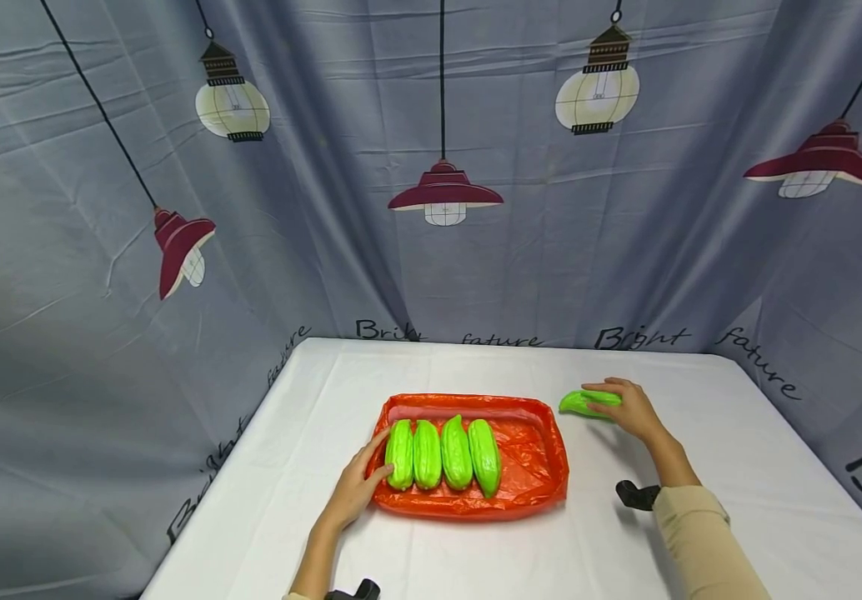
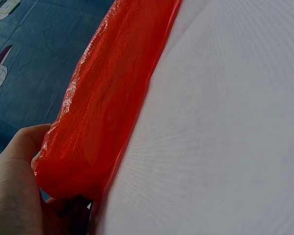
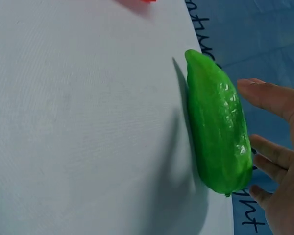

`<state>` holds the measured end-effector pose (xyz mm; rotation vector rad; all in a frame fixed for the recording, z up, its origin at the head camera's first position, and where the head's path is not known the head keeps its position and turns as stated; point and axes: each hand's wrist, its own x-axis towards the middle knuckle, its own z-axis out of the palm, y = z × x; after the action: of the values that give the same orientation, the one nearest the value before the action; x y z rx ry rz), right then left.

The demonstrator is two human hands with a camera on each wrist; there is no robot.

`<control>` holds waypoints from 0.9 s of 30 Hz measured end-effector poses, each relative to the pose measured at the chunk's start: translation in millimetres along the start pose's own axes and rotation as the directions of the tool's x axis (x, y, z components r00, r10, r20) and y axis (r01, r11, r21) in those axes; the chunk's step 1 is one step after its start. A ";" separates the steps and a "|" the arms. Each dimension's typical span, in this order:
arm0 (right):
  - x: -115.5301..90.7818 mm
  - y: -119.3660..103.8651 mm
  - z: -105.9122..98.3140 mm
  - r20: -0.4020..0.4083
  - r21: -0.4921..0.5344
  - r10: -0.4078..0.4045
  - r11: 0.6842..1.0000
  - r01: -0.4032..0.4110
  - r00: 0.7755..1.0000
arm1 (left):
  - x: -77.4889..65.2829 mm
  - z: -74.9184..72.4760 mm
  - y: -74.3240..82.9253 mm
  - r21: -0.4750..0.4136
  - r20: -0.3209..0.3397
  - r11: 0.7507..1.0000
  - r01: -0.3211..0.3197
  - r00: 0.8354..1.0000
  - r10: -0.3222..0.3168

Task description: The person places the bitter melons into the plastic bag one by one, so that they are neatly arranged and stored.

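Note:
My left hand (image 1: 352, 492) grips the left rim of a red tray (image 1: 532, 475) covered in crinkled plastic. In the left wrist view, the fingers bend around the tray's wall (image 2: 103, 98). Several plump green cucumber-like vegetables (image 1: 428, 454) lie side by side in the tray's left part. To the tray's right, another green vegetable (image 3: 218, 122) rests on the white table, its narrow end towards the tray. My right hand (image 1: 629, 410) is right at it, fingers spread and loosely bent around its far side; whether they touch it is hard to tell.
A white cloth covers the table (image 1: 431, 367). Grey-blue curtains (image 1: 513, 275) printed with lamps and lettering hang behind and at both sides. Black wrist mounts show near the left wrist and on the right wrist (image 1: 637, 496).

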<state>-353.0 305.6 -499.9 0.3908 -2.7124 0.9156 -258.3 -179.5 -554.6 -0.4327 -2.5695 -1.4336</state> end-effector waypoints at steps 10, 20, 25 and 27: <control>-2.4 8.9 4.0 0.027 -0.008 -0.053 0.999 0.053 0.998 | -0.3 -0.7 1.4 0.008 -0.002 1.000 0.003 1.000 -0.003; -5.8 6.1 1.0 0.079 -0.099 0.052 0.994 -0.044 0.996 | -0.3 -0.7 1.4 0.005 -0.002 1.000 0.003 1.000 -0.003; -7.1 3.8 2.7 0.166 -0.085 0.121 0.990 -0.108 0.979 | -0.6 -0.5 -0.1 0.014 -0.005 1.000 0.000 1.000 0.000; -7.4 1.3 3.0 0.213 -0.072 0.156 0.987 -0.144 0.965 | -0.6 -0.5 -0.3 0.014 -0.004 1.000 0.000 1.000 0.000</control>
<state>-346.9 306.0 -505.3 0.2932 -2.9965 0.8782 -257.9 -180.2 -554.8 -0.4277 -2.5740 -1.4144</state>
